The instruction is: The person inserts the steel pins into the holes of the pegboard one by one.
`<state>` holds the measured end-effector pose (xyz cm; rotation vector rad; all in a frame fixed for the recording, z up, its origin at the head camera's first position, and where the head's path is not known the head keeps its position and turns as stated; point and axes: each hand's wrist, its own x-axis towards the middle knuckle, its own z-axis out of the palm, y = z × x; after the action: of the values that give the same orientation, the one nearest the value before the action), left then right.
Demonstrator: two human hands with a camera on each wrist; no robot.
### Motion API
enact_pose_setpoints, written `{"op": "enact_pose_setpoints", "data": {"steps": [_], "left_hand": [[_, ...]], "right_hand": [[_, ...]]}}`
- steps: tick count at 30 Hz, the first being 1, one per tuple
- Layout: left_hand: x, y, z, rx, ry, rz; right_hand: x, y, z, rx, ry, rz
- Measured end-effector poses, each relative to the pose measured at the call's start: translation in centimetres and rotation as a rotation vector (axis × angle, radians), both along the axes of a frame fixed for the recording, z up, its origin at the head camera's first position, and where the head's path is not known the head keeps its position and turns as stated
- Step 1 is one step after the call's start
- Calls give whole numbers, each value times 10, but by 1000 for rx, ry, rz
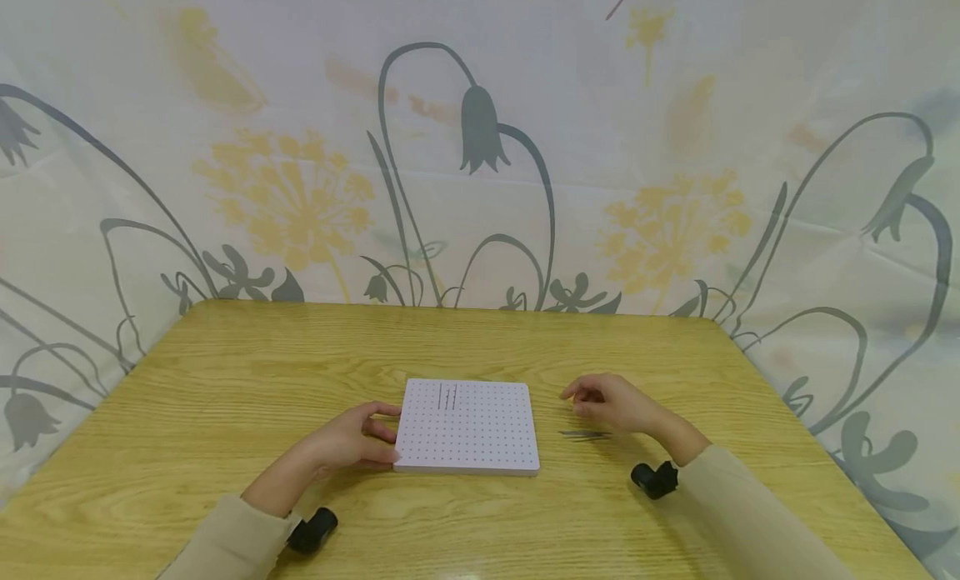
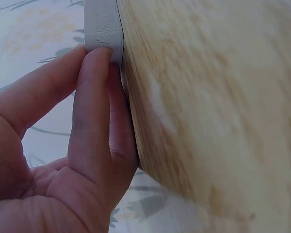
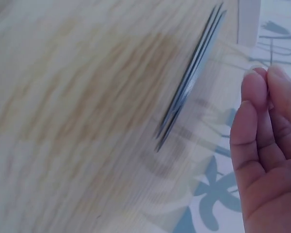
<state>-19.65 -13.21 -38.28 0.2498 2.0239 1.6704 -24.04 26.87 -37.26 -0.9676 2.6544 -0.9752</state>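
Observation:
A white board [image 1: 465, 440] with rows of small holes lies on the table, its edge [image 2: 102, 29] large in the left wrist view. Three thin dark needle-like pins [image 1: 447, 397] are on its far left part. My left hand [image 1: 352, 438] holds the board at its left side, thumb by the near corner and fingers along the edge. My right hand [image 1: 618, 403] hovers to the right of the board, its fingers [image 3: 254, 87] loosely bent and thumb close to them. No pin is plainly visible there. Several loose metal pins [image 3: 189, 80] lie just below it.
The wooden table [image 1: 300, 355] extends around the board, with its far edge against a flower-patterned cloth [image 1: 555, 230]. Black wrist cameras [image 1: 313, 530] sit at both sleeves.

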Motion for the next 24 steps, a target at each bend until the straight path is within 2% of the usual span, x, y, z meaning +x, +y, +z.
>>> {"op": "enact_pose_setpoints", "data": {"steps": [8, 19, 24], "left_hand": [[0, 0, 0, 1, 1, -4], [0, 0, -1, -10, -3, 9], [0, 0, 0, -3, -4, 5]], "right_hand": [[-3, -11, 5, 18, 31, -55], [-7, -28, 2, -97, -22, -51], [-11, -34, 2, -185, -87, -46]]}}
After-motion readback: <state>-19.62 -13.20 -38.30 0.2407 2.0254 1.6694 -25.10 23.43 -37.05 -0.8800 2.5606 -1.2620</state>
